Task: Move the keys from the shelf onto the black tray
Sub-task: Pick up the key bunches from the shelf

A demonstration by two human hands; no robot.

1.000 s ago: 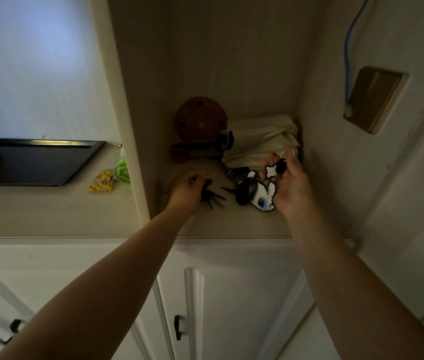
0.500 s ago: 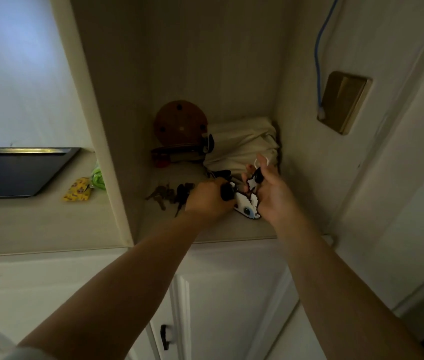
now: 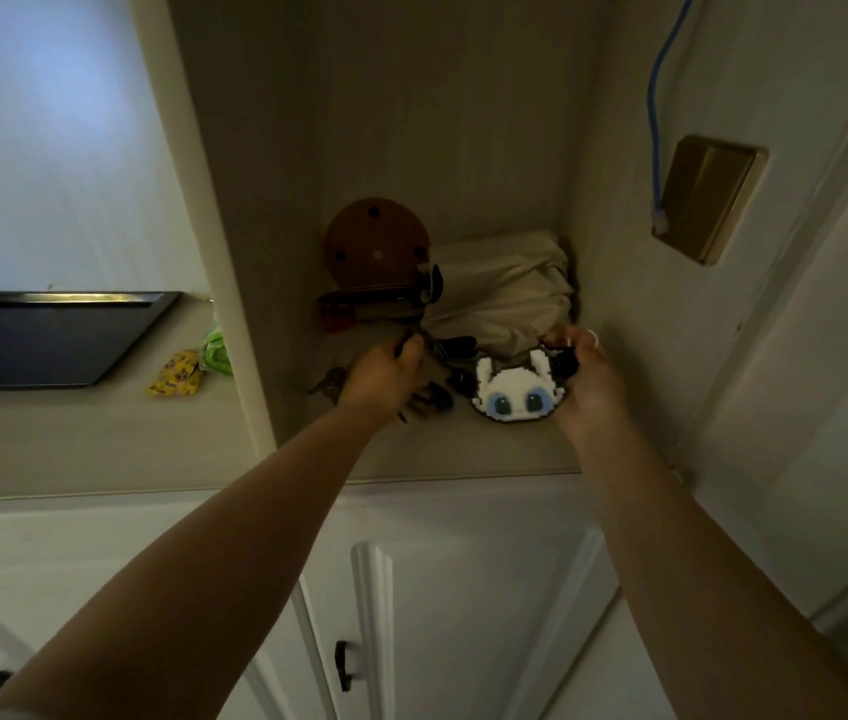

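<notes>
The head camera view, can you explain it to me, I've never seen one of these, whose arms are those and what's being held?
There is no machine here. The camera sits on a person's head and looks forward and down, so the two bare arms are the wearer's own. They reach into a cabinet shelf. The left hand curls round a dark bunch of keys. The right hand holds a white pixel-style charm with blue eyes, on another bunch. Behind lie a beige bag and a round brown disc. To the left, on the counter, a black tray waits, with a yellow packet beside it.
</notes>
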